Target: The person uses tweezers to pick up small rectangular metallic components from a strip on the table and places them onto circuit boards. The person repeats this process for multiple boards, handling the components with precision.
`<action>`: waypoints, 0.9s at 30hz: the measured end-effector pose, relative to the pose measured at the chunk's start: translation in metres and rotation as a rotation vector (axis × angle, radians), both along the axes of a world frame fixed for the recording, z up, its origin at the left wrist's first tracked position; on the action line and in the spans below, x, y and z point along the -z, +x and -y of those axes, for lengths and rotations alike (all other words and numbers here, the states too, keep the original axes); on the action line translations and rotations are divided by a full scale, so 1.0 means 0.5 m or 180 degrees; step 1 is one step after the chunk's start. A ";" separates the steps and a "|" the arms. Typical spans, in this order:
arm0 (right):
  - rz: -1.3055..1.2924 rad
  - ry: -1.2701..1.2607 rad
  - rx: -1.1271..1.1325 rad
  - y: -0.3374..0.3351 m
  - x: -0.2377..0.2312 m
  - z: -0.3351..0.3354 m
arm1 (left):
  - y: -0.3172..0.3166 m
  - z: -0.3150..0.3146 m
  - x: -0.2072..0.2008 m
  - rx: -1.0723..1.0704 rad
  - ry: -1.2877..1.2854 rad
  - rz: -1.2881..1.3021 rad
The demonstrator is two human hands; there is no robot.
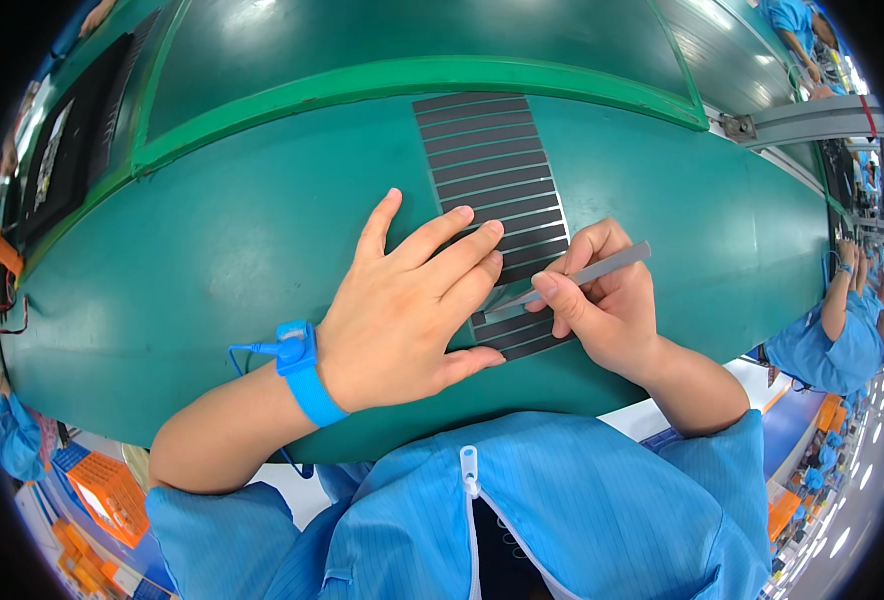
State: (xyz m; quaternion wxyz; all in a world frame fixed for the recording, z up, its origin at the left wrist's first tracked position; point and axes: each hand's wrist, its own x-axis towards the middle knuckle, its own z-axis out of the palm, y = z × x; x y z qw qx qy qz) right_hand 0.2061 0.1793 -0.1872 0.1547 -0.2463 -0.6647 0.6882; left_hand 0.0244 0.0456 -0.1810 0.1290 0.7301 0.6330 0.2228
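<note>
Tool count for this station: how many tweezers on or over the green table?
1: gray tweezers in the right hand, pointing in over the dark strips. Anything under the left hand would be hidden.

Bright, glare on panel (422, 38), warped edges

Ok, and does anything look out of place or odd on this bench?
One spot: the regular row of dark strips breaks at a wider gap near the tips of the tweezers in the right hand. I can't tell whether a strip is missing or just hidden. No spill shows.
</note>
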 end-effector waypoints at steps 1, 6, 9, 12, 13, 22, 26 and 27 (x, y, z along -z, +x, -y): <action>0.0006 0.0074 -0.0041 0.000 0.001 0.000 | 0.000 0.001 0.000 -0.0005 -0.0003 0.0002; 0.0003 0.0086 -0.0054 0.000 0.002 0.001 | 0.001 0.001 0.000 -0.0011 0.0000 0.0036; 0.0034 0.0089 -0.0057 -0.001 -0.001 0.002 | 0.001 0.001 -0.001 -0.0016 -0.0009 0.0025; 0.0092 0.0022 -0.0020 -0.002 -0.003 0.003 | 0.001 0.001 0.001 -0.0022 0.0003 0.0050; 0.0119 -0.0008 -0.0010 -0.003 -0.004 0.002 | 0.000 0.001 0.001 -0.0028 -0.0010 0.0059; -0.0266 -0.0165 -0.0137 0.005 0.007 -0.005 | -0.002 0.003 -0.001 -0.0011 -0.0026 0.0060; -0.0602 -0.0600 0.0064 0.008 0.009 -0.013 | -0.004 0.005 0.002 0.0011 -0.0041 0.0077; -0.0652 -0.0683 0.0148 0.007 0.008 -0.022 | -0.004 0.003 0.002 0.0018 -0.0032 0.0083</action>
